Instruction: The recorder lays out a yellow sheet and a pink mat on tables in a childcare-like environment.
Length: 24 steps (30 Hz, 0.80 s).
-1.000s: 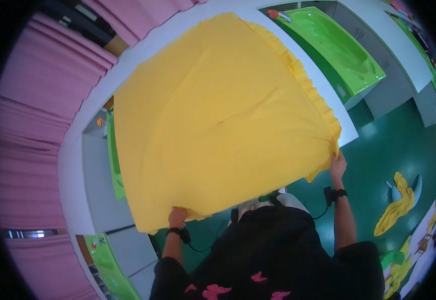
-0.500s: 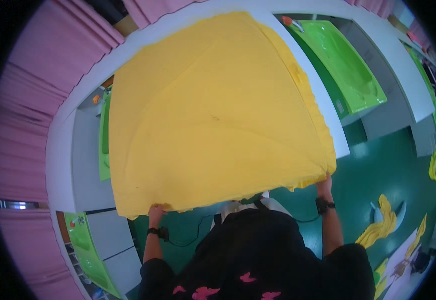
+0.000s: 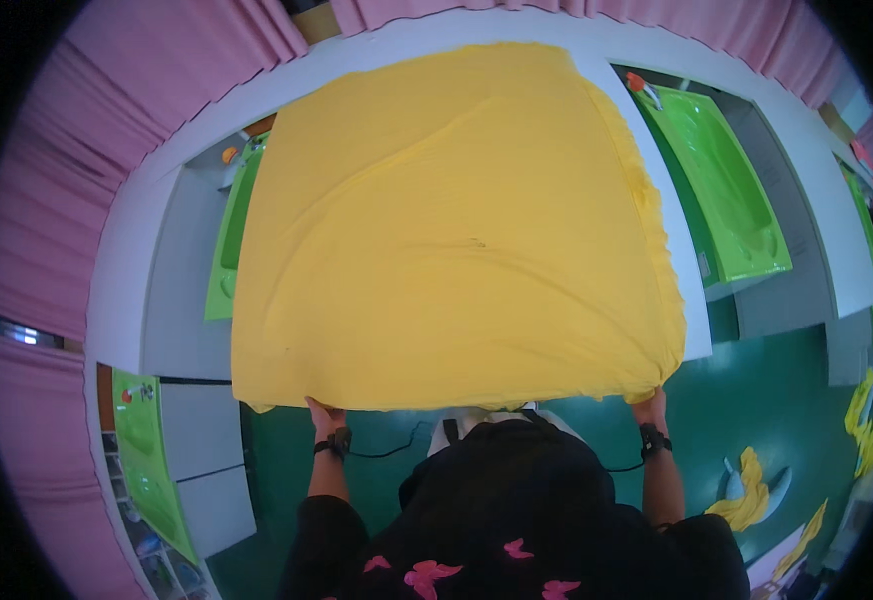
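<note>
Gripping the near hem of a yellow cloth (image 3: 437, 290), the two hands stand well apart at the near side of the white table (image 3: 699, 335). The left hand (image 3: 325, 415) is closed on the hem toward the table's left side, the right hand (image 3: 650, 408) on the gathered corner toward its right; some fingers are hidden by fabric. The cloth covers most of the table, its ruffled edge running beside a bare white strip along the table's right side.

An uneven pull from one hand could skew the cloth across the table, since it looks thin and loose, with curved creases spreading over the tabletop. Too hard a tug toward the body could drag the far edge in from the back of the table. If the right hand slips, the ruffle could fold under at the table's near right corner. A thin black cable (image 3: 392, 455) trails from the left wrist at the table's near side and could snag if that arm swings.

As for writing, a pale label (image 3: 704, 265) sits on the side of the green tub (image 3: 732, 190) right of the table, too small to read. The dark mark (image 3: 477, 242) near the table's middle shows no legible lettering. The black shirt (image 3: 507, 500) on the table's near side bears pink butterfly shapes (image 3: 432, 575), with no words visible.
</note>
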Motion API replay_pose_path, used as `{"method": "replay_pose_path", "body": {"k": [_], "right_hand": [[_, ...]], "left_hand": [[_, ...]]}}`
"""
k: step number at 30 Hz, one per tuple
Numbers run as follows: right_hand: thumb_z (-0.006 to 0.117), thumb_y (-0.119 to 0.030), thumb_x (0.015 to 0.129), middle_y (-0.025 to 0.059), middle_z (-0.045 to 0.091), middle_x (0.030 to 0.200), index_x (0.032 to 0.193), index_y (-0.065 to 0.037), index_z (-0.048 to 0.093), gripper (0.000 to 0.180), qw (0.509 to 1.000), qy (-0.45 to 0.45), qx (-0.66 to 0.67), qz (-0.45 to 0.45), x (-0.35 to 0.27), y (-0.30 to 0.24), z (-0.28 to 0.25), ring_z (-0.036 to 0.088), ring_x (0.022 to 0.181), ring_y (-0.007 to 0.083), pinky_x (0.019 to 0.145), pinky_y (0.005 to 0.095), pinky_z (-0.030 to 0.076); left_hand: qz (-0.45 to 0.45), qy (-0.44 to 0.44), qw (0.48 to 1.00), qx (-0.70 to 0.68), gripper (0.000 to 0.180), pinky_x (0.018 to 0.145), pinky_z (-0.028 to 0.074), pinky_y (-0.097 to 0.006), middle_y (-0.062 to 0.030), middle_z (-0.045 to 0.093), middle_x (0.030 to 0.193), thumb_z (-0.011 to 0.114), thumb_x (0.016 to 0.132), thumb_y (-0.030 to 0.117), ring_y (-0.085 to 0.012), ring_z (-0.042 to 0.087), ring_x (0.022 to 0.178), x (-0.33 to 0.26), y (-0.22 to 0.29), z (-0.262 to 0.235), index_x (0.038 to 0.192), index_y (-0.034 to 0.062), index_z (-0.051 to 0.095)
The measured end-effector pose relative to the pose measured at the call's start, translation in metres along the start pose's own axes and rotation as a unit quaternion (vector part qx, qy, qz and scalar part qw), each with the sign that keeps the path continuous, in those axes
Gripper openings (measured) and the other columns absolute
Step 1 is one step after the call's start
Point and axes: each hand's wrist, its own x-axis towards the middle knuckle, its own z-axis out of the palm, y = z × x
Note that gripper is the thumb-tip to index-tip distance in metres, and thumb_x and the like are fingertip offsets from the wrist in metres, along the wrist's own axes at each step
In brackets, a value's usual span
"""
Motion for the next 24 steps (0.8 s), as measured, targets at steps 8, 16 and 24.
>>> {"method": "replay_pose_path", "body": {"k": [8, 16, 24], "right_hand": [[0.051, -0.029, 0.095, 0.0123, 0.059, 0.122, 0.128, -0.002, 0.049, 0.043, 0.948, 0.300, -0.100, 0.005, 0.047, 0.025, -0.050, 0.059, 0.107, 0.0295, 0.085, 0.0452, 0.051], [0.060, -0.033, 0.088, 0.0130, 0.061, 0.114, 0.122, -0.001, 0.055, 0.048, 0.983, 0.155, -0.093, -0.027, 0.038, 0.012, -0.016, 0.061, 0.098, 0.0307, 0.078, 0.0458, 0.051], [0.066, -0.037, 0.086, 0.0157, 0.063, 0.102, 0.107, 0.004, 0.059, 0.047, 0.901, 0.310, -0.261, -0.152, -0.001, 0.023, 0.052, 0.062, 0.082, 0.0294, 0.068, 0.0457, 0.052]], "left_hand": [[0.048, 0.123, 0.984, 0.122, 0.055, 0.076, 0.052, -0.033, -0.0066, 0.063, 0.109, 0.048, 0.094, 0.053, -0.0192, 0.063, 0.091, 0.000, 0.018, -0.029, 0.122, 0.0055, 0.053], [0.072, 0.080, 0.992, 0.072, 0.037, 0.068, 0.054, -0.037, -0.0043, 0.060, 0.087, 0.054, 0.093, 0.043, -0.0176, 0.059, 0.074, -0.001, 0.019, -0.106, 0.096, 0.0070, 0.057], [0.026, 0.049, 0.936, 0.346, 0.018, 0.062, 0.055, -0.036, -0.0065, 0.059, 0.081, 0.056, 0.091, 0.027, -0.0197, 0.059, 0.072, 0.002, 0.031, -0.096, 0.092, 0.0082, 0.057]]}}
